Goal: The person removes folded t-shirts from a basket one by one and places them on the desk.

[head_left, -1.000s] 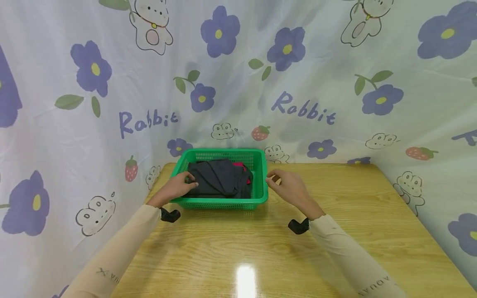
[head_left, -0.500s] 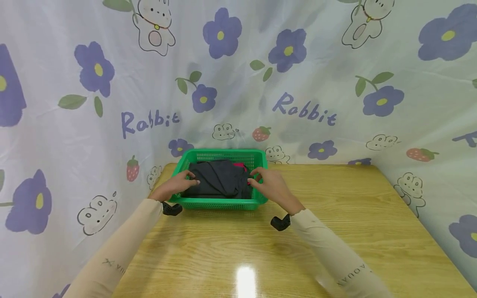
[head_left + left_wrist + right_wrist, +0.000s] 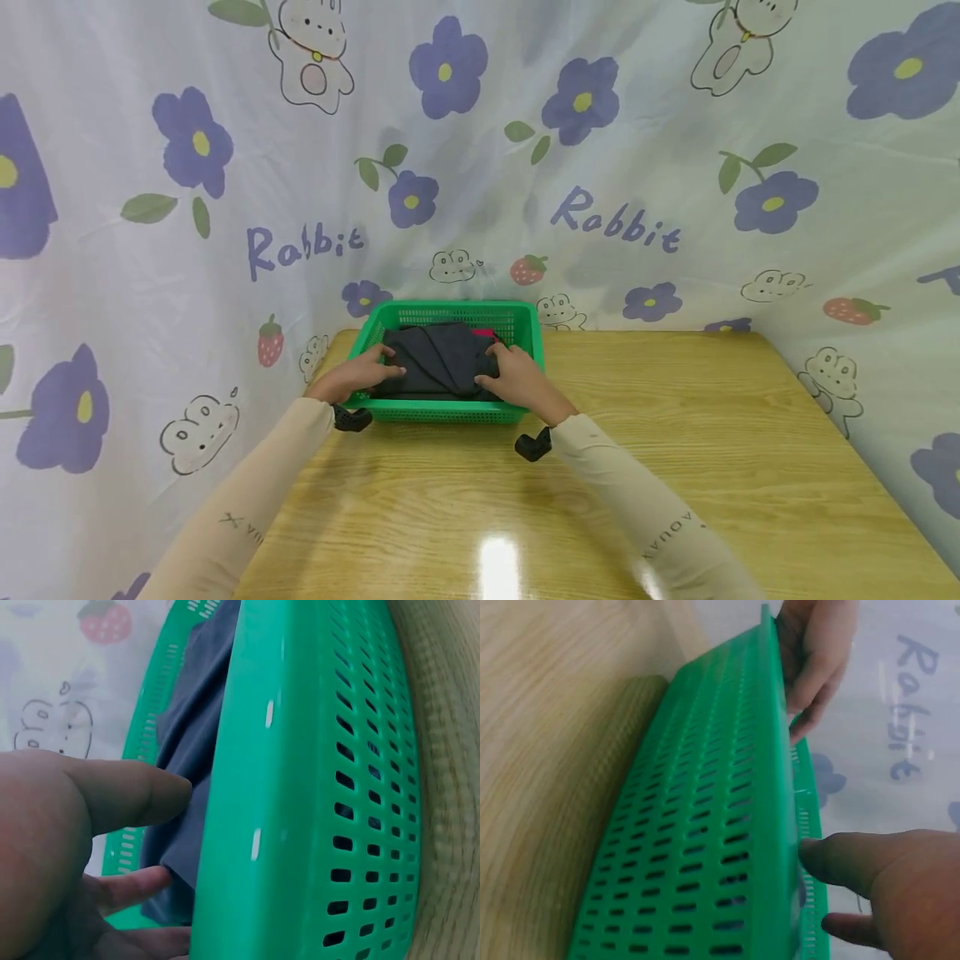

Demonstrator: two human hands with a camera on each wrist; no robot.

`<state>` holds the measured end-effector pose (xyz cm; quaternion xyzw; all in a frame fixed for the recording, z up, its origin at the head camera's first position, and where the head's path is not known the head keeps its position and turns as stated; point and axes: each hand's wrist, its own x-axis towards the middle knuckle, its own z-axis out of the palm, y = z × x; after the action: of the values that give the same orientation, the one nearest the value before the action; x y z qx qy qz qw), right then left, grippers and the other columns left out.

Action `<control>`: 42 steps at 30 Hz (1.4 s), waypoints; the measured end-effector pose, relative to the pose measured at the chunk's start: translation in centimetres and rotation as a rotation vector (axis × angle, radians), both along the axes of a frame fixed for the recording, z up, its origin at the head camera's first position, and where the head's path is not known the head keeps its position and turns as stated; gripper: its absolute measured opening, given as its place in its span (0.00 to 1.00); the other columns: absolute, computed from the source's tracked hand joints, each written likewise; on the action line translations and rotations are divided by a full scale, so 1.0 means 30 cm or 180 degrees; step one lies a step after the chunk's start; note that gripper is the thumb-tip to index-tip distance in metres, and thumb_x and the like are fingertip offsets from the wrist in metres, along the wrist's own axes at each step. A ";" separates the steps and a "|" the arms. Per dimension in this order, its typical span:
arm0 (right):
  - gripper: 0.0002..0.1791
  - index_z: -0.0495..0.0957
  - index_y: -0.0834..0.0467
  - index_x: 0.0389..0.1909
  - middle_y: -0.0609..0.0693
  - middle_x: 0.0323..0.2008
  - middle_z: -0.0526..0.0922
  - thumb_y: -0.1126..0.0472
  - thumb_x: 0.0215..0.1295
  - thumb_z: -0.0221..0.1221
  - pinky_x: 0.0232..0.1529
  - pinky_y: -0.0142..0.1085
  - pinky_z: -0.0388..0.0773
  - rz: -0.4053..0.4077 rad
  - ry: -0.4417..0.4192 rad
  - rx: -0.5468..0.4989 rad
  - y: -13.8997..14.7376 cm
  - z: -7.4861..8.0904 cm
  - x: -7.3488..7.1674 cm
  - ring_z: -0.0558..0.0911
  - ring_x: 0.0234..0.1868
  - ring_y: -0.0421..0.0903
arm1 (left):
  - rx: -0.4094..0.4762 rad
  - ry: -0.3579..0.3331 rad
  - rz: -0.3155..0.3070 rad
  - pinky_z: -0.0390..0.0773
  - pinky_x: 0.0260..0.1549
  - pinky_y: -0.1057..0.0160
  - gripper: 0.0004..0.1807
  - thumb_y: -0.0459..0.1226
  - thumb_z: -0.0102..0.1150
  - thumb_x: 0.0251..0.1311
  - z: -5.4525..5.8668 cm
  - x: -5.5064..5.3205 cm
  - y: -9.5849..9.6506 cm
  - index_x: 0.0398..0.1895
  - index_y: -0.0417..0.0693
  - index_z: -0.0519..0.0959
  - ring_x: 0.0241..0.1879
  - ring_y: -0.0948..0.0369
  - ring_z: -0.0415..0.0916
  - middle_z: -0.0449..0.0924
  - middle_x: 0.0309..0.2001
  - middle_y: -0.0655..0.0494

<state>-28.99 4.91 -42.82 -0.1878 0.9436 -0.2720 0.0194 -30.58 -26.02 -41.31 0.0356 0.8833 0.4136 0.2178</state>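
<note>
Dark grey folded cloth [image 3: 431, 358] lies in a green perforated plastic basket [image 3: 442, 411]. My left hand [image 3: 354, 373] reaches over the basket's left side, thumb and index finger apart at the cloth's left end. In the left wrist view, the left thumb [image 3: 150, 793] and a fingertip meet the dark cloth [image 3: 196, 742] behind the green rim. From the other side, my right hand [image 3: 521, 379] reaches in with thumb and forefinger spread at the cloth's right end. A bit of red fabric [image 3: 483, 332] shows behind it. The right wrist view has the right thumb [image 3: 840, 859] at the rim, other fingers partly hidden.
The basket stands on a wood-grain table [image 3: 420, 492], near its back left corner. Behind and on both sides hangs a pale curtain [image 3: 480, 208] printed with flowers and rabbits. Each wrist carries a small black device [image 3: 533, 446].
My right hand has moved left, from outside the basket over its right rim to the cloth's right end. The left hand has stayed nearly in place at the left end.
</note>
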 end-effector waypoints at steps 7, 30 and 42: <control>0.39 0.64 0.60 0.73 0.66 0.64 0.74 0.44 0.71 0.65 0.61 0.55 0.75 -0.0239 -0.0311 0.0098 -0.033 -0.028 -0.013 0.76 0.64 0.62 | 0.0006 0.0042 0.0046 0.73 0.61 0.39 0.37 0.40 0.50 0.79 -0.007 -0.010 -0.002 0.80 0.36 0.45 0.71 0.32 0.58 0.44 0.77 0.28; 0.46 0.60 0.57 0.76 0.67 0.69 0.70 0.57 0.61 0.75 0.60 0.56 0.75 -0.0336 -0.0754 -0.1243 -0.046 -0.081 -0.062 0.74 0.66 0.65 | -0.0051 0.0296 0.0155 0.59 0.68 0.34 0.40 0.37 0.57 0.75 -0.015 -0.025 0.026 0.81 0.39 0.49 0.76 0.32 0.46 0.40 0.80 0.31; 0.48 0.60 0.53 0.77 0.64 0.71 0.68 0.61 0.59 0.76 0.62 0.55 0.74 -0.0311 -0.0949 -0.1475 -0.053 -0.082 -0.083 0.72 0.68 0.63 | 0.0028 -0.0040 0.0184 0.52 0.70 0.32 0.43 0.42 0.56 0.76 -0.035 -0.049 0.020 0.82 0.39 0.43 0.77 0.32 0.38 0.33 0.81 0.32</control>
<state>-31.47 3.33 -45.27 -0.0994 0.8509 -0.5058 0.1014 -32.05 -25.42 -42.36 0.0084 0.8808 0.4238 0.2112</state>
